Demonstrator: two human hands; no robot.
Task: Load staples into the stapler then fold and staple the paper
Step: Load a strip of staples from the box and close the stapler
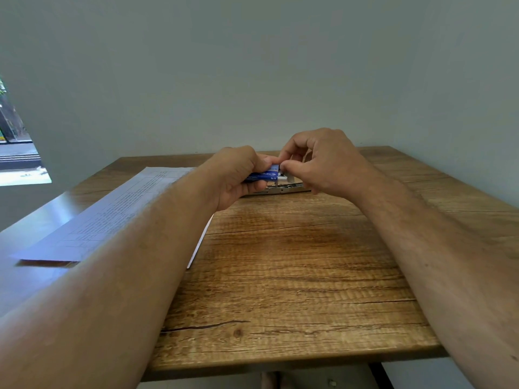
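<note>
While both forearms reach out over the wooden bench (295, 262), the left hand (238, 175) has its fingers curled round a small blue staple box (262, 175), grasping it above the far middle of the bench. White lettering runs along the box's side, upside down from this view and too blurred to read as a brand; a small mark near its right end looks like "No 10". At the box's right end the right hand (323, 161) pinches with thumb and forefinger at a small white part (281, 177) sticking out there; its other fingers are curled. Just beneath both hands lies the stapler (283, 188), a metal strip flat on the bench, mostly hidden. To the left, a sheet of paper (112, 217) printed with a ruled table lies flat, partly under the left forearm; its text is too small to read
</note>
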